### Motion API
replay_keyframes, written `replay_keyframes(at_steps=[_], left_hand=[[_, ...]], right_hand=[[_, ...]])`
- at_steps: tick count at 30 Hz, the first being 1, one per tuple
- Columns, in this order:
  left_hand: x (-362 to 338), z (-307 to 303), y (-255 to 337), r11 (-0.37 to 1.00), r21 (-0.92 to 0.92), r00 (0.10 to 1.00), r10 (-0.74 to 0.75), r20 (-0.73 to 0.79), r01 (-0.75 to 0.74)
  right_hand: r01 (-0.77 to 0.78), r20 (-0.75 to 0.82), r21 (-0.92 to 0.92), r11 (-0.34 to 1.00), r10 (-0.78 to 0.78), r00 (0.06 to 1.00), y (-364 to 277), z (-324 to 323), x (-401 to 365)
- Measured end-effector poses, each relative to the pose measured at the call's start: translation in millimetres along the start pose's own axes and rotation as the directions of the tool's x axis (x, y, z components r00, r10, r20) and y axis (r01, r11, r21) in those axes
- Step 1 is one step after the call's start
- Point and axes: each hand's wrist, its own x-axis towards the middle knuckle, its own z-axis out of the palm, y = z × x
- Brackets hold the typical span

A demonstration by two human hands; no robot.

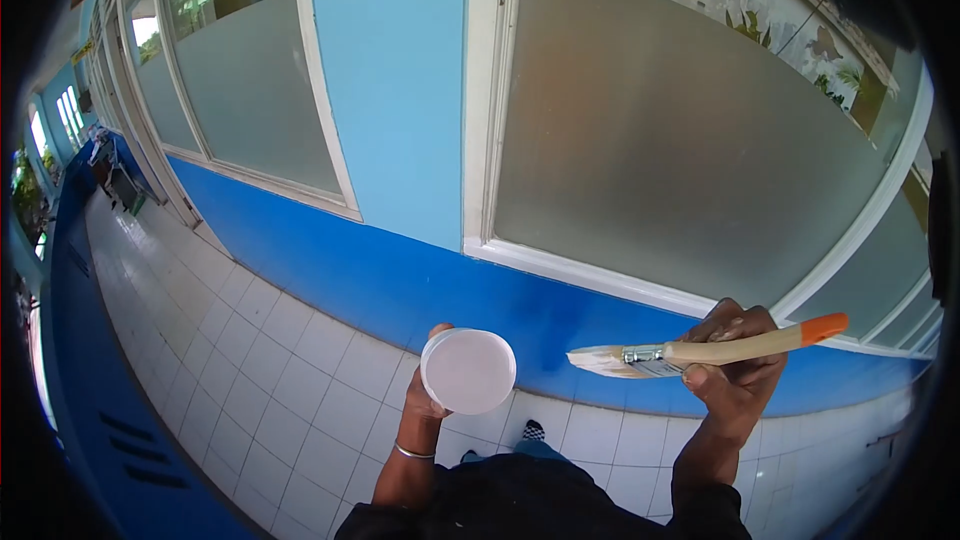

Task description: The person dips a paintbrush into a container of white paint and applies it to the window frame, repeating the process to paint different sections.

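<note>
A round white cup [468, 371] filled with pale paint or liquid is held from below and the left by my left hand [428, 385], which wears a bracelet on the wrist. My right hand [735, 365] grips a paintbrush by its wooden handle [735, 348], which ends in an orange tip. The brush's whitish bristles [598, 361] point left, toward the cup but apart from it. Behind both hands is the dark blue lower part of the wall [400, 285].
White-framed frosted windows [680, 140] stand ahead, with a light blue wall panel [390, 80] between them. White tiles [300, 380] cover the floor. A blue low wall [90, 370] runs along the left, and dark objects [120, 180] stand far down the corridor.
</note>
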Motion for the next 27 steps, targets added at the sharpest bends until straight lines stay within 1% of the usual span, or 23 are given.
replay_keyframes(at_steps=[1,2,3,4,5,7,8,9,12,13,15,16,19,22,25,27], left_hand=[[0.1,2.6,-2.4,1.0,-0.018,1.0,-0.026,-0.003,0.026],[0.0,5.1,-4.9,0.998,-0.036,0.999,-0.051,-0.006,0.051],[-0.4,10.7,-7.2,0.988,-0.123,0.994,-0.097,-0.06,0.089],[0.4,14.4,-9.9,0.972,-0.206,0.988,-0.13,-0.079,0.111],[1.1,18.1,-12.7,0.949,-0.289,0.982,-0.162,-0.099,0.128],[0.7,22.5,-17.2,0.888,-0.438,0.977,-0.196,-0.083,0.141],[1.2,22.3,-18.1,0.923,-0.353,0.983,-0.177,-0.044,0.15],[1.7,20.2,-18.5,0.952,-0.263,0.987,-0.162,-0.003,0.156],[-8.2,-1.4,-19.5,0.93,-0.254,0.957,-0.286,-0.046,0.266],[-9.9,-2.6,-23.7,0.933,-0.292,0.973,-0.23,-0.031,0.212],[-3.3,8.8,-21.1,0.941,-0.301,0.986,-0.169,-0.013,0.157],[-1.8,10.7,-19.8,0.95,-0.27,0.986,-0.165,-0.008,0.157],[1.5,3.6,-22.3,0.954,-0.257,0.988,-0.155,0.028,0.157],[5.7,6.5,-23.1,0.961,-0.235,0.989,-0.145,0.029,0.148],[11.1,17.7,-19.4,0.963,-0.221,0.988,-0.157,0.001,0.153],[14.4,22.7,-16.6,0.957,-0.234,0.983,-0.18,-0.022,0.17]], right_hand=[[0.056,-0.046,0.066,0.996,-0.053,0.998,-5.6,9.1,1.1],[0.062,-0.053,0.096,0.993,-0.057,0.997,-6.2,16.6,-2.2],[0.072,-0.057,0.128,0.989,-0.065,0.996,-6.0,24.1,-4.5],[0.082,-0.058,0.16,0.984,-0.074,0.996,-4.8,29.9,-5.2],[0.171,0.043,0.126,0.977,-0.177,0.983,0.8,33.5,-1.7],[0.146,0.074,0.18,0.973,-0.162,0.984,9.0,49.2,-3.8],[0.133,0.089,0.211,0.968,-0.155,0.984,12.8,54.0,-4.6],[0.143,0.178,0.163,0.976,-0.171,0.969,16.5,54.1,-4.3],[0.174,0.372,0.073,0.982,-0.188,0.909,21.5,57.7,-2.0],[0.158,0.333,0.055,0.986,-0.167,0.928,25.6,62.1,-6.3],[0.219,0.401,-0.086,0.972,-0.168,0.901,19.4,63.4,-1.3],[0.253,0.434,-0.155,0.955,-0.164,0.886,17.3,63.8,1.7],[0.23,0.49,-0.187,0.955,-0.112,0.864,20.0,67.9,4.9],[0.253,0.533,-0.144,0.957,-0.14,0.834,29.2,71.7,4.5],[0.263,0.549,-0.278,0.924,-0.072,0.833,19.0,75.1,10.5],[0.297,0.567,-0.297,0.907,-0.083,0.82,18.1,78.1,11.1]])
